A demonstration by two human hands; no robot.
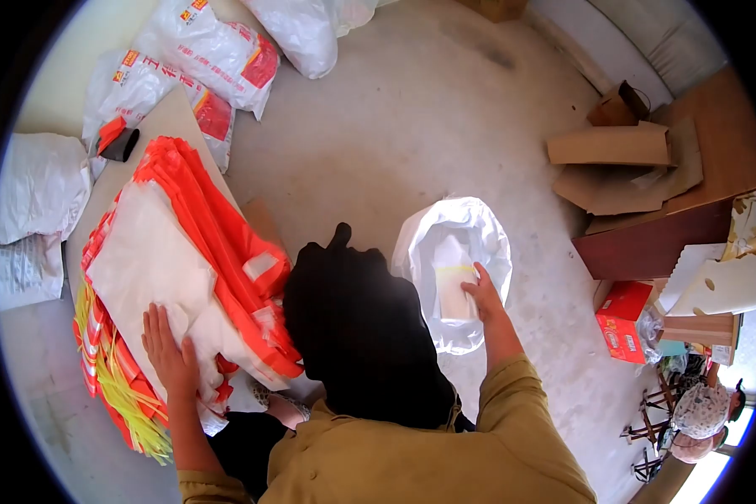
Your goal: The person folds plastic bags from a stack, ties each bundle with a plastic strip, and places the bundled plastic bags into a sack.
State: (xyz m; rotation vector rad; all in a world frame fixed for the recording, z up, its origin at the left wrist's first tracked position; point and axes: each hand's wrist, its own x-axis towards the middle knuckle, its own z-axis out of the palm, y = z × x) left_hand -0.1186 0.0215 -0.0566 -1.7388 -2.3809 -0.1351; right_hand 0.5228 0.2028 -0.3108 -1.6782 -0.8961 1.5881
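Observation:
My left hand [172, 357] lies flat on a stack of thin white sheets [147, 260], fingers stretched out. Beside and partly under these sheets are folded orange-red sheets [197, 193], with yellow strips [130, 412] hanging at the near left edge. On the right, my right hand [485, 296] grips the edge of a white folded bundle [458, 302] with a yellow band across it. The bundle is at the mouth of an open white plastic bag [497, 231] on the floor. The fingers beneath the bundle are hidden.
White printed sacks [218, 55] lie behind the table [168, 118]. A black shape [353, 311] is before my body. Cardboard [613, 147] and a red box [622, 323] stand at the right. A seated person [701, 412] is at far right.

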